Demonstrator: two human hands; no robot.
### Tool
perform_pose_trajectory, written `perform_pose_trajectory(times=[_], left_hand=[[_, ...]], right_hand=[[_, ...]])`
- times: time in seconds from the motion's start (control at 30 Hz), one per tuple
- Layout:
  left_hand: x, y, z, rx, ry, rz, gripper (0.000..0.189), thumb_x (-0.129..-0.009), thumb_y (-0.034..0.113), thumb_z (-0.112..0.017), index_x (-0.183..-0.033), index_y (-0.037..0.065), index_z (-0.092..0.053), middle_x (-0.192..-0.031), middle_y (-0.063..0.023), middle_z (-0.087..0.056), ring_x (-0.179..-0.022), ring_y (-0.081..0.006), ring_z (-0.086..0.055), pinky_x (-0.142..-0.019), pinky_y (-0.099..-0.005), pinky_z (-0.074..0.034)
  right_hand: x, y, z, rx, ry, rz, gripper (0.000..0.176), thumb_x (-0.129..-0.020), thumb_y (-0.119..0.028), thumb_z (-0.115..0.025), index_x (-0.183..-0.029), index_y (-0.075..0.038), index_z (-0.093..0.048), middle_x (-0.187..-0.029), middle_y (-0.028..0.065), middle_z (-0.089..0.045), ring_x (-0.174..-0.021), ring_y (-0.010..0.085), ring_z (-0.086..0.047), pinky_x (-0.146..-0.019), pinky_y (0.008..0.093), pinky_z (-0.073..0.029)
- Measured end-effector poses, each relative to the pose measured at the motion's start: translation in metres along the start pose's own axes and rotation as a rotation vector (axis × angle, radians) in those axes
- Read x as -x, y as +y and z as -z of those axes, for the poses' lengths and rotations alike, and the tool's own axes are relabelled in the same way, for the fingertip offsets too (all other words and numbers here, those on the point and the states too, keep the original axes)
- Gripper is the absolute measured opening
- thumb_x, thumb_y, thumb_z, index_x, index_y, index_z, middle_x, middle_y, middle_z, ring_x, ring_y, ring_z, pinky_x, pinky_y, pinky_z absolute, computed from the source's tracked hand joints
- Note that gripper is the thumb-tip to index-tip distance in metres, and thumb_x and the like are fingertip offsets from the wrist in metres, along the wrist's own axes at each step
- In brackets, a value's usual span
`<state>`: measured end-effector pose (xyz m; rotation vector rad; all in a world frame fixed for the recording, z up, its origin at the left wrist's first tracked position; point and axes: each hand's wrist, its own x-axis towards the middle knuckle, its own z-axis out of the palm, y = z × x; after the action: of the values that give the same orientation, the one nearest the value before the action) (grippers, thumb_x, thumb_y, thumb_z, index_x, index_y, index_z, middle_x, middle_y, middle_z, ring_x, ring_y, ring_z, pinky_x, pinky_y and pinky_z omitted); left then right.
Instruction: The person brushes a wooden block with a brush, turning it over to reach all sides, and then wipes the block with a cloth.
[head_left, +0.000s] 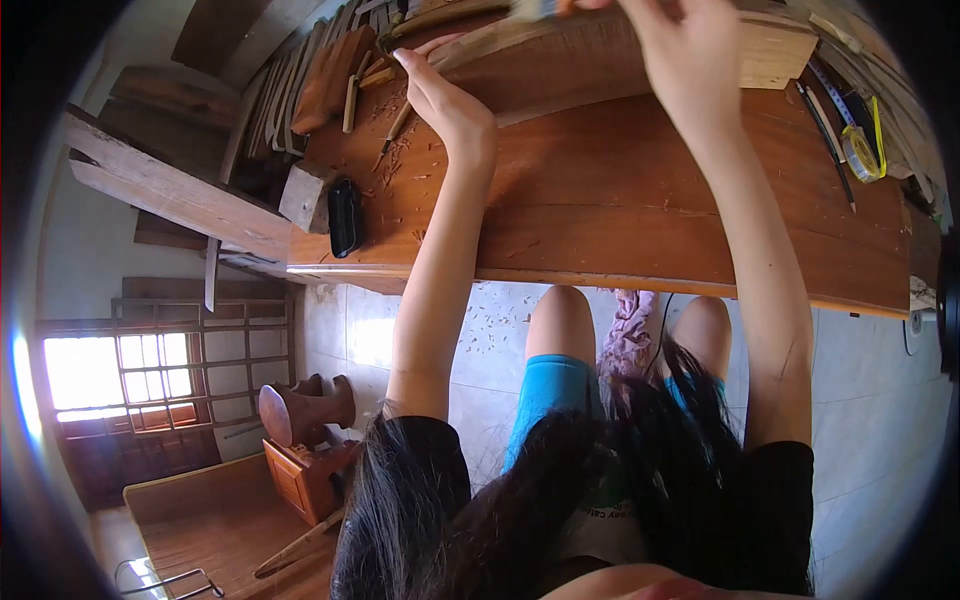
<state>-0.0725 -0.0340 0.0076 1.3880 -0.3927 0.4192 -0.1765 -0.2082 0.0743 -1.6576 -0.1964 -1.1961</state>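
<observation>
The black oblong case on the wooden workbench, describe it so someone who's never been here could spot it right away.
Start at the brown wooden workbench and go to its left end. Near the front edge, just right of a pale wood block, lies the black oblong case. Its dark colour and rounded ends set it apart from that sharp-cornered block.

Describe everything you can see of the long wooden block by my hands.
The long wooden block stretches left to right on the brown table. Its near face looks plain brown, its right end paler and yellowish. It appears to bow, perhaps only from the wide lens. The left hand is by its left end; whether it touches is unclear. The right hand is in front of it, hiding part.
</observation>
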Motion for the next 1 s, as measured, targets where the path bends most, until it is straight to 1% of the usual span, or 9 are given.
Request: perform_pose_trajectory(times=[0.13, 0.23, 0.43, 0.53, 0.6, 0.7, 0.83, 0.9, 1.0], left_hand=[[-0.001, -0.002, -0.007, 0.034, 0.094, -0.018, 0.078, -0.103, 0.066, -0.025, -0.11, -0.001, -0.063, -0.109, -0.0115, -0.064, -0.106, -0.0226, -0.056, -0.102, -0.0349, -0.04], [-0.005, -0.007, -0.003, 0.02, 0.052, -0.024, 0.077, -0.103, 0.065, -0.022, -0.104, 0.0, -0.064, -0.11, -0.0113, -0.063, -0.107, -0.0225, -0.055, -0.104, -0.0335, -0.039], [-0.001, 0.001, -0.004, -0.057, 0.065, -0.065, 0.077, -0.102, 0.067, -0.02, -0.102, 0.003, -0.063, -0.11, -0.0129, -0.061, -0.108, -0.0254, -0.053, -0.105, -0.038, -0.038], [-0.005, -0.002, -0.008, 0.088, 0.088, 0.005, 0.075, -0.106, 0.06, -0.02, -0.097, -0.001, -0.063, -0.098, -0.0097, -0.061, -0.092, -0.0225, -0.055, -0.095, -0.0345, -0.041], [-0.003, 0.001, -0.01, 0.178, 0.073, 0.025, 0.075, -0.106, 0.059, -0.02, -0.098, -0.002, -0.062, -0.096, -0.009, -0.061, -0.092, -0.0223, -0.056, -0.095, -0.0347, -0.042], [-0.006, -0.002, -0.007, 0.195, 0.056, 0.056, 0.071, -0.106, 0.057, -0.02, -0.096, 0.001, -0.063, -0.1, -0.0093, -0.06, -0.097, -0.0224, -0.056, -0.096, -0.0361, -0.043], [-0.008, -0.01, -0.002, 0.068, 0.079, 0.023, 0.072, -0.105, 0.059, -0.02, -0.097, 0.004, -0.066, -0.111, -0.0113, -0.058, -0.108, -0.024, -0.053, -0.102, -0.0377, -0.041], [-0.006, -0.004, -0.004, 0.032, 0.075, 0.025, 0.079, -0.103, 0.066, -0.019, -0.102, 0.003, -0.066, -0.105, -0.0124, -0.067, -0.107, -0.026, -0.059, -0.102, -0.038, -0.043], [-0.01, -0.01, 0.001, -0.033, 0.09, 0.002, 0.079, -0.102, 0.067, -0.02, -0.102, 0.003, -0.066, -0.106, -0.0125, -0.067, -0.107, -0.026, -0.059, -0.102, -0.0388, -0.043]], right_hand=[[0.007, -0.003, -0.017, 0.066, -0.246, -0.063, 0.025, -0.1, -0.025, -0.064, -0.089, -0.005, -0.074, -0.087, 0.0054, -0.075, -0.069, 0.0127, -0.067, -0.06, 0.025, -0.051], [0.006, 0.025, -0.022, 0.12, -0.141, 0.209, 0.027, -0.1, -0.021, -0.064, -0.086, 0.0, -0.072, -0.084, 0.0084, -0.074, -0.065, 0.0163, -0.066, -0.059, 0.0271, -0.05], [-0.005, 0.006, -0.014, 0.134, 0.226, 0.092, 0.03, -0.099, -0.025, -0.066, -0.081, -0.001, -0.07, -0.066, 0.0044, -0.065, -0.051, 0.0103, -0.052, -0.044, 0.0249, -0.036], [0.0, -0.006, 0.001, 0.334, -0.36, -0.123, 0.031, -0.098, -0.026, -0.068, -0.081, 0.001, -0.07, -0.067, 0.0052, -0.066, -0.05, 0.0113, -0.052, -0.043, 0.0262, -0.035], [0.018, 0.013, -0.023, -0.013, -0.241, -0.001, 0.037, -0.096, -0.03, -0.07, -0.076, 0.001, -0.068, -0.062, 0.004, -0.063, -0.047, 0.0132, -0.05, -0.042, 0.0285, -0.034], [0.006, 0.01, -0.004, 0.298, -0.332, -0.037, 0.039, -0.1, -0.029, -0.064, -0.073, -0.001, -0.063, -0.064, 0.0059, -0.064, -0.048, 0.0126, -0.053, -0.043, 0.0278, -0.038], [-0.02, 0.007, 0.032, 0.16, 0.049, -0.195, 0.034, -0.104, -0.028, -0.055, -0.088, 0.0, -0.063, -0.067, 0.0091, -0.067, -0.054, 0.0167, -0.061, -0.048, 0.0304, -0.047], [-0.03, 0.014, 0.063, 0.829, 0.296, 0.056, 0.028, -0.102, -0.022, -0.056, -0.088, 0.002, -0.061, -0.066, 0.0154, -0.066, -0.055, 0.0235, -0.066, -0.051, 0.0386, -0.05], [-0.042, -0.001, 0.1, 0.895, 0.476, 0.294, 0.019, -0.095, -0.011, -0.062, -0.087, 0.005, -0.06, -0.068, 0.0201, -0.062, -0.064, 0.0374, -0.064, -0.06, 0.0453, -0.048]])
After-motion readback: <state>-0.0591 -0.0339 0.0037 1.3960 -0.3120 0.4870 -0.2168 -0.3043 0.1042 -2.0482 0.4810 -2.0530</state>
